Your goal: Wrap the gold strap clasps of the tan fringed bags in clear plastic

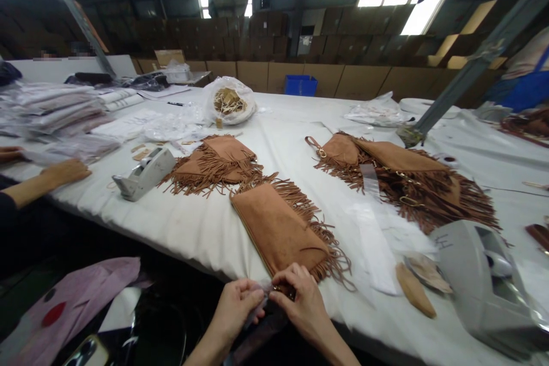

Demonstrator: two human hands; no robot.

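Note:
A tan suede fringed bag lies flat on the white table, its near corner at the table's front edge. My left hand and my right hand meet at that corner, both with fingers pinched together. Between the fingertips shows a small dark metal fitting and a scrap of clear film. What exactly each hand grips is hard to make out.
Two more piles of fringed bags lie further back. Tape dispensers stand at left and at right. Clear plastic sleeves lie beside my bag. Another person's hand rests at the left edge. Cardboard boxes line the back wall.

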